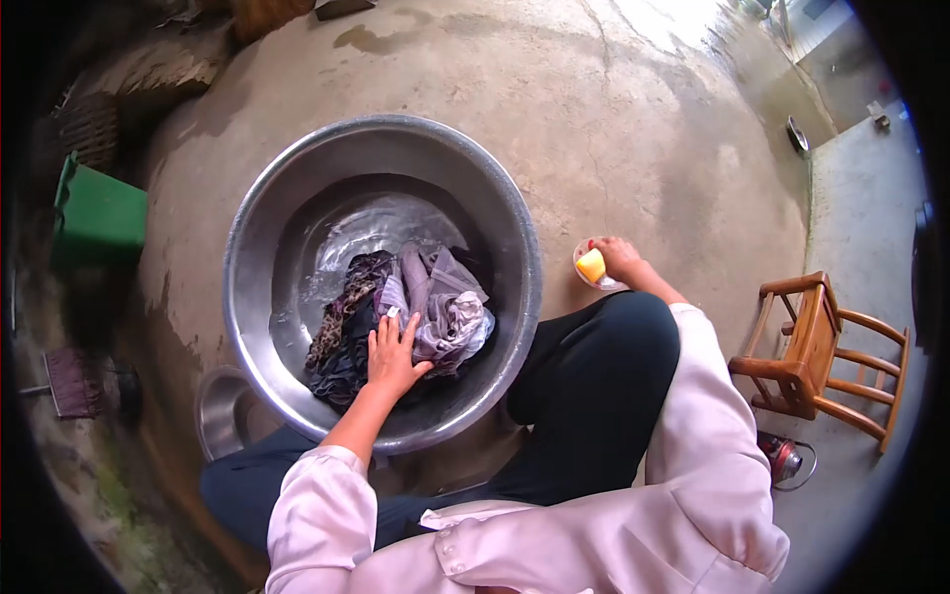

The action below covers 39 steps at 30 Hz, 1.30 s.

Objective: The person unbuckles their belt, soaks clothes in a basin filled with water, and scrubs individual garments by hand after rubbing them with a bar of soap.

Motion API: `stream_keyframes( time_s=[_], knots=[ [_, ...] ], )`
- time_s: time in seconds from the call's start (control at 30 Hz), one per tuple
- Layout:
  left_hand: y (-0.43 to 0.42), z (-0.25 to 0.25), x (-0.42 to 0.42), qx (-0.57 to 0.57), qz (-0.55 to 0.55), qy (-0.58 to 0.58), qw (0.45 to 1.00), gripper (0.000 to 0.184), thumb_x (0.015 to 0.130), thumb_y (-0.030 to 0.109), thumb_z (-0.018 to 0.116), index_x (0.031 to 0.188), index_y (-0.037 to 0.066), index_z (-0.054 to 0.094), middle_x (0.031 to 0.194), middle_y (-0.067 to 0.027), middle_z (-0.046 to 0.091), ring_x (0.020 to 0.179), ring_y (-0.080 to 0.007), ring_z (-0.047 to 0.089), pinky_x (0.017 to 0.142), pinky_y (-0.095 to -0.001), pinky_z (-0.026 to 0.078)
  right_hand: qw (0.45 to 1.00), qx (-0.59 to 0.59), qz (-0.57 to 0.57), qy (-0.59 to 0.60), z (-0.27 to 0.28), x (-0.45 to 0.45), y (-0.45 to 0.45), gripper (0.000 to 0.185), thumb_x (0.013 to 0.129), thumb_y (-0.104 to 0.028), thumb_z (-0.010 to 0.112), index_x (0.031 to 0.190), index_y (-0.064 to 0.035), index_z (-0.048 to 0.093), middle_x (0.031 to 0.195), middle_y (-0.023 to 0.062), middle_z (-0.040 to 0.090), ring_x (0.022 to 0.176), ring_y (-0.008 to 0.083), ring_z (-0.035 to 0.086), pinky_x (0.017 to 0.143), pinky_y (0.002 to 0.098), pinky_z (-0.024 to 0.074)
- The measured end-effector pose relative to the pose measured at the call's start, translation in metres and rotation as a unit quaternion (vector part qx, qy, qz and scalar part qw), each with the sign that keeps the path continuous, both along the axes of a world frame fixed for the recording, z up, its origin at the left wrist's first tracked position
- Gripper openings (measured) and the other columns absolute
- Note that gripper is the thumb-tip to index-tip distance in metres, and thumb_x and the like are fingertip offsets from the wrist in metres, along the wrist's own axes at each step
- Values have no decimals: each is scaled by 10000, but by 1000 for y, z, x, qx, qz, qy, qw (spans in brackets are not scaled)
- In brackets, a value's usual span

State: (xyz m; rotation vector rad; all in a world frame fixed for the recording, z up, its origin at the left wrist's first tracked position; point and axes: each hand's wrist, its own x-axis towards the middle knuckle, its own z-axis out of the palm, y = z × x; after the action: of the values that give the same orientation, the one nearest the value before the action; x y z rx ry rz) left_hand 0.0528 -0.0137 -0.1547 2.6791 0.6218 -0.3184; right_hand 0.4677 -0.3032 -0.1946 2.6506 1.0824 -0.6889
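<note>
My left hand [394, 358] rests with its fingers spread on a heap of wet clothes [440, 307] in a large metal basin [247, 327]. Dark, leopard-print and pale lilac fabrics make up the heap, and a small white tag shows near my fingertips. Shallow water [381, 213] lies around the clothes. Beyond the basin's right side, my right hand [619, 259] has its fingers closed at the edge of a yellow bar of soap [591, 264]. The soap is over a small clear dish [606, 285] on the floor; whether it is raised from the dish I cannot tell.
A smaller metal basin [223, 411] sits partly under the large one, beside my left leg. To the right are a wooden chair [807, 361] and a flask with a handle [782, 460]. A green bin [102, 213] and a brush head [72, 383] stand at the left.
</note>
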Motion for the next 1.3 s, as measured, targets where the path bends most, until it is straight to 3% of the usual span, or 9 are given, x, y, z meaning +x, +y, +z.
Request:
stream_keyframes(
  time_s=[0.2, 0.4, 0.7, 0.8, 0.93, 1.0, 1.13, 1.27, 1.3],
  knots=[
    [13, -5, 9, 10, 39, -161, 986, 480, 670, 117, 693, 1125, 48, 561, 1190, -171, 510, 1179, -344, 442, 990, -448, 353, 990, -39, 122, -55, 1, -20, 2, 441, 846, -195, 558, 1284, -194, 514, 1345, 109, 481, 1268, 289, 431, 1057, 396, 336],
    [-3, 16, 27, -55, 80, -234, 967, 199, 710, 47, 648, 900, 35, 589, 896, -112, 571, 910, -301, 551, 820, -394, 458, 966, -10, 245, -78, -36, 2, -6, 368, 741, -173, 637, 1092, -99, 558, 1118, 79, 589, 1122, 249, 513, 973, 390, 366],
    [-36, -2, 56, -35, 77, -67, 994, 640, 662, 237, 803, 1183, 57, 479, 1075, -169, 594, 1038, -338, 568, 867, -409, 471, 992, -23, 67, -104, -20, -12, -13, 523, 629, -93, 710, 1101, -109, 484, 1108, 102, 578, 1130, 267, 511, 979, 560, 331],
    [-31, -4, 61, -90, 163, 57, 981, 698, 652, 272, 815, 1197, 33, 452, 1065, -220, 612, 1004, -366, 600, 835, -434, 484, 997, -9, -21, -72, 9, -16, -12, 572, 595, -109, 722, 1110, -114, 473, 1104, 111, 578, 1127, 273, 518, 979, 581, 320],
    [4, -23, 42, -238, 185, 13, 953, 757, 638, 306, 835, 1232, -33, 511, 1130, -200, 630, 1014, -310, 627, 853, -376, 479, 978, 117, -171, -25, 45, -14, -11, 708, 543, -109, 740, 1185, -122, 443, 1078, 143, 593, 1053, 321, 571, 904, 520, 427],
    [23, -2, 37, -478, 310, 26, 821, 446, 771, 291, 755, 1086, -7, 650, 997, -73, 673, 955, -141, 593, 835, -293, 447, 940, 207, -263, 71, 61, 4, -3, 774, 546, -116, 729, 1249, -128, 406, 1092, 163, 608, 1038, 344, 592, 866, 485, 477],
    [60, 29, 29, -471, 298, -139, 819, 235, 859, 280, 636, 975, 78, 669, 930, -3, 666, 845, -106, 582, 770, -260, 431, 868, 369, -245, 225, 121, 20, 46, 733, 577, -161, 760, 1231, -96, 437, 990, 131, 568, 910, 229, 579, 765, 377, 477],
    [85, 81, 26, -709, 405, -302, 492, 280, 836, 287, 635, 990, 53, 640, 998, -74, 670, 883, -216, 639, 827, -349, 497, 885, 291, -153, 329, 209, -26, 125, 633, 660, -330, 770, 1177, -95, 489, 967, 85, 547, 852, 197, 550, 715, 339, 450],
    [83, 115, 28, -696, 424, -331, 476, 293, 814, 270, 663, 980, 30, 638, 980, -108, 674, 875, -246, 649, 857, -376, 505, 893, 258, -112, 351, 223, -41, 143, 619, 654, -310, 768, 1167, -93, 499, 968, 85, 552, 855, 197, 555, 712, 337, 454]
  ],
)
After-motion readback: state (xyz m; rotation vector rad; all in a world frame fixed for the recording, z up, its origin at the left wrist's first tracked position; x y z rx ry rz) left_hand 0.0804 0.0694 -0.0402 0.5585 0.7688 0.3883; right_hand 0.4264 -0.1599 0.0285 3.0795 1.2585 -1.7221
